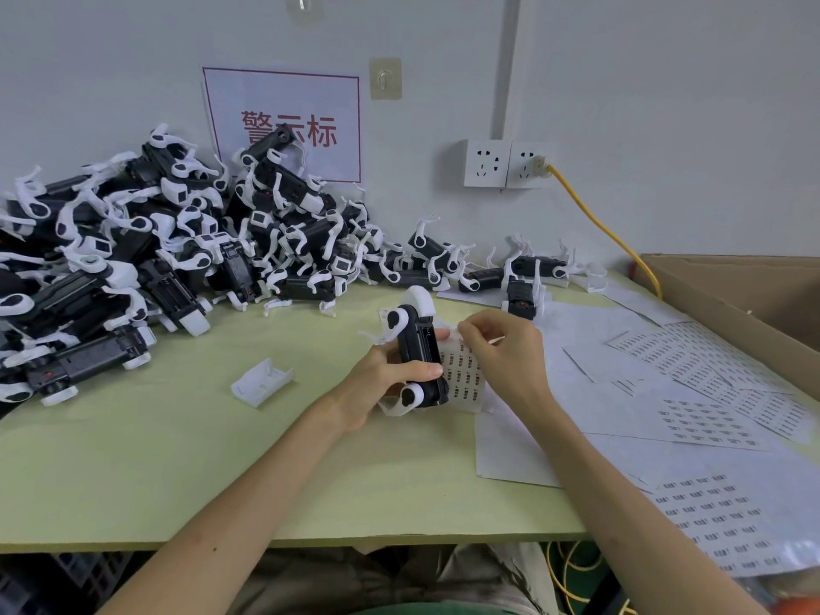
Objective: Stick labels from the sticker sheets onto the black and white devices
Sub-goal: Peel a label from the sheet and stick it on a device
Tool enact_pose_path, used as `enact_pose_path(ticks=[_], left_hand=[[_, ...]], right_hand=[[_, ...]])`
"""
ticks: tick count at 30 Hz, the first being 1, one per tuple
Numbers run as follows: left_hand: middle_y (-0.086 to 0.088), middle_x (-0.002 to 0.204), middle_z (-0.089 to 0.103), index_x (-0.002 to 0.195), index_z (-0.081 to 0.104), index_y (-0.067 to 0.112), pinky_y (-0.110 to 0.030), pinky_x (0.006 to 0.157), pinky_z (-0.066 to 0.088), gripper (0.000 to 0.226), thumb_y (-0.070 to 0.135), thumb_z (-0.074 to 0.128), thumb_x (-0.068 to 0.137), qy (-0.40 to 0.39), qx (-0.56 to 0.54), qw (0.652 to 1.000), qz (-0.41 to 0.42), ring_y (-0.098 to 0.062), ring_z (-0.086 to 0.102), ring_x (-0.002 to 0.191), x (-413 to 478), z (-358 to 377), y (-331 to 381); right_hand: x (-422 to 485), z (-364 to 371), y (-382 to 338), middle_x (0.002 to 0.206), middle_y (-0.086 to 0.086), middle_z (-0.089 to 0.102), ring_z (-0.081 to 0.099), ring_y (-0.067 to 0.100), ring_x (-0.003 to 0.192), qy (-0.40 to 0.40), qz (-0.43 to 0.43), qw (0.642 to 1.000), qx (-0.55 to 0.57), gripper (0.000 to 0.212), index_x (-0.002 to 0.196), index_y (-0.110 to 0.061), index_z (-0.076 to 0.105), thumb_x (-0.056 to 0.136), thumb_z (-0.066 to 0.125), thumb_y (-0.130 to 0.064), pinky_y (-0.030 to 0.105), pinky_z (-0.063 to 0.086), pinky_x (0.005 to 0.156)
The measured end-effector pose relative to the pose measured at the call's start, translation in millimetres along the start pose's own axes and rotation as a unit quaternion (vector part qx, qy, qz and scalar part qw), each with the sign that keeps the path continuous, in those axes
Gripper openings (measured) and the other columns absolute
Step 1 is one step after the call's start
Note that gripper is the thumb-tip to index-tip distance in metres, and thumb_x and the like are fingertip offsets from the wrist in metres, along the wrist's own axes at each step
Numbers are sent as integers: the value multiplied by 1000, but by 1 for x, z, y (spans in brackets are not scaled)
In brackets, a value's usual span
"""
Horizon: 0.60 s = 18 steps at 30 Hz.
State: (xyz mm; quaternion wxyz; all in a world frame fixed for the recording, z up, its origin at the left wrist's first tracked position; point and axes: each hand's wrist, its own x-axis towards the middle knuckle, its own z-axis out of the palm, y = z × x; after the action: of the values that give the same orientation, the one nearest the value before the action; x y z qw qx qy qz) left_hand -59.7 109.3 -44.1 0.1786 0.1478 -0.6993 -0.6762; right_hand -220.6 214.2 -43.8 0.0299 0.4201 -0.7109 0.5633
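Observation:
My left hand [381,383] grips a black and white device [419,355] above the middle of the green table [186,463], thumb across its black body. A small sticker sheet [466,372] sits just right of the device, partly behind it. My right hand [501,348] is over that sheet, its fingertips pinching at the sheet's upper edge next to the device. A large heap of the same devices [146,250] covers the table's back left. Several more devices [519,277] lie at the back centre.
Sticker sheets [705,419] and blank backing papers [510,450] cover the table's right side. A small white plastic part [262,381] lies left of my hands. A cardboard box [754,304] stands at the right edge. A yellow cable [603,224] runs from the wall socket [506,164].

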Motion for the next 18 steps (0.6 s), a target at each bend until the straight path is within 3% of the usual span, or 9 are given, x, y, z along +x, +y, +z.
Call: enact_pose_path(ticks=[3, 7, 11, 14, 18], left_hand=[[-4, 128, 72, 129, 68, 29, -53, 104, 52, 66, 39, 81, 66, 20, 1, 1000, 0, -29, 67, 120, 1, -2, 0], [-11, 119, 73, 117, 75, 26, -57, 103, 49, 57, 40, 83, 62, 70, -22, 997, -9, -32, 70, 107, 2, -5, 1], [0, 111, 77, 109, 77, 25, -36, 87, 56, 43, 36, 79, 68, 111, -29, 993, -10, -19, 71, 104, 2, -6, 2], [8, 104, 77, 101, 80, 27, -20, 77, 51, 35, 37, 77, 68, 133, -40, 990, 5, -9, 71, 98, 0, -6, 4], [2, 123, 74, 107, 77, 19, -38, 104, 51, 35, 29, 73, 74, 107, -78, 991, 33, -17, 68, 115, 2, -7, 5]], right_hand=[[0, -2, -1, 72, -12, 71, 65, 5, 69, 32, 12, 999, 30, 15, 81, -22, 74, 93, 70, -15, 16, 49, 64], [-2, -3, -3, 83, -6, 74, 70, 10, 74, 21, 20, 997, 69, 19, 96, -25, 74, 92, 68, -7, 21, 55, 67], [-3, -3, -5, 98, -10, 75, 71, 15, 85, -10, 13, 998, 63, 40, 110, -29, 71, 88, 65, 4, 25, 56, 78], [-4, -4, -7, 101, -8, 75, 72, 17, 88, -15, 3, 997, 77, 52, 119, -31, 68, 87, 57, 9, 26, 57, 78], [-7, -4, -8, 105, -13, 73, 72, 10, 92, -40, -18, 997, 67, 60, 131, -37, 60, 90, 54, 7, 19, 54, 75]])
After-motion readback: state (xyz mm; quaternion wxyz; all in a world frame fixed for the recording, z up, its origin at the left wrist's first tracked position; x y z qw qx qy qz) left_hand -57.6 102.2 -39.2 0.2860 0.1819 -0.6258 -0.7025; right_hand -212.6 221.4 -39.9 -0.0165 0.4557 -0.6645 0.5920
